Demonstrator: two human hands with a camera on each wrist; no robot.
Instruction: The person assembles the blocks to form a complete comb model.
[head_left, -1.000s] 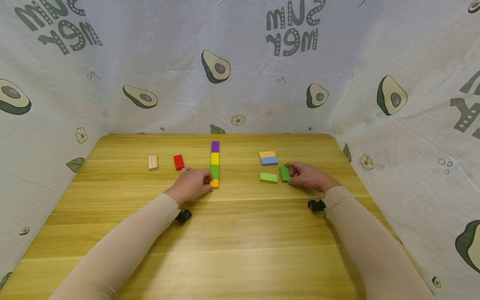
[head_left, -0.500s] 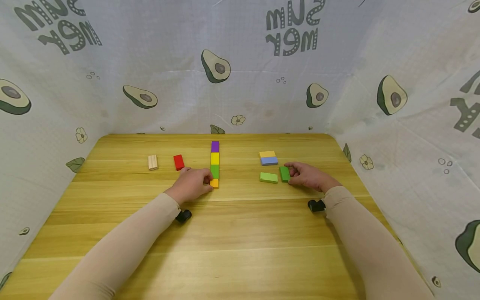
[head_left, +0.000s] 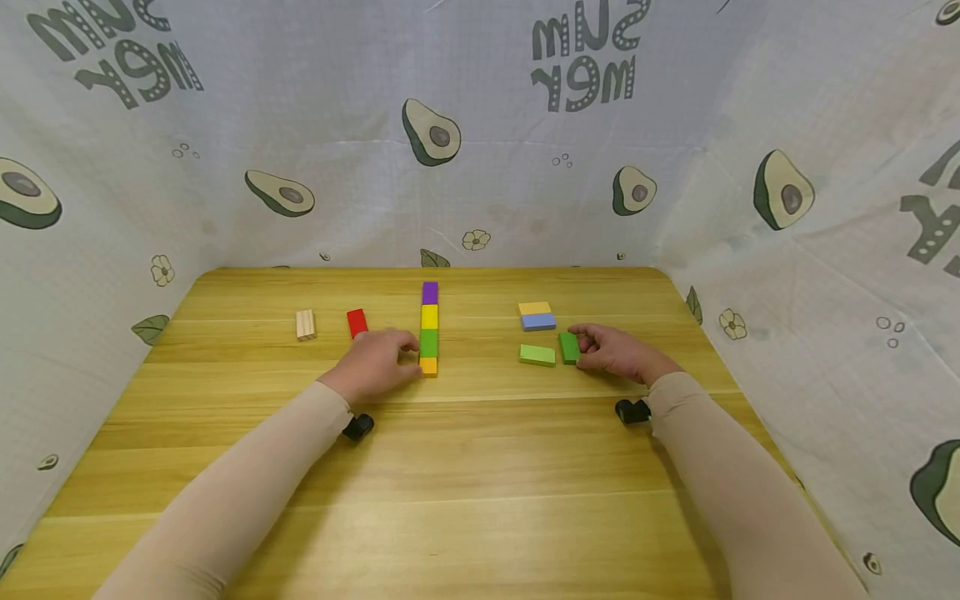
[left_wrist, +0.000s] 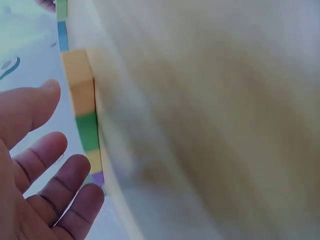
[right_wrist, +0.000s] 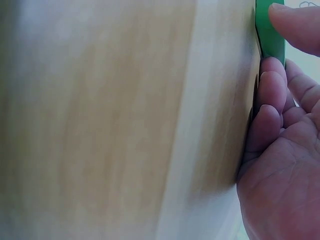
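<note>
In the head view a straight column of blocks lies mid-table: purple (head_left: pixel 430 292), yellow (head_left: pixel 429 317), green (head_left: pixel 428 342) and orange (head_left: pixel 428 367), end to end. My left hand (head_left: pixel 373 364) is just left of the orange end, fingers parted and holding nothing; the left wrist view shows the fingers apart from the orange block (left_wrist: pixel 80 80). At the right, my right hand (head_left: pixel 618 353) pinches a dark green block (head_left: pixel 569 348) by its ends, thumb and fingertips on it. The right wrist view shows this green block (right_wrist: pixel 271 35) between thumb and fingers.
A light green block (head_left: pixel 537 356) lies left of the dark green one. Behind it a yellow-orange block (head_left: pixel 535 308) touches a blue block (head_left: pixel 537 322). Beyond my left hand are a red block (head_left: pixel 357 322) and a plain wood block (head_left: pixel 305 325). Patterned cloth (head_left: pixel 525 192) surrounds the table.
My left hand has let go of the orange block and drawn back slightly left, its fingers parting. The column stays where it was, and my right hand holds still on the dark green block.
</note>
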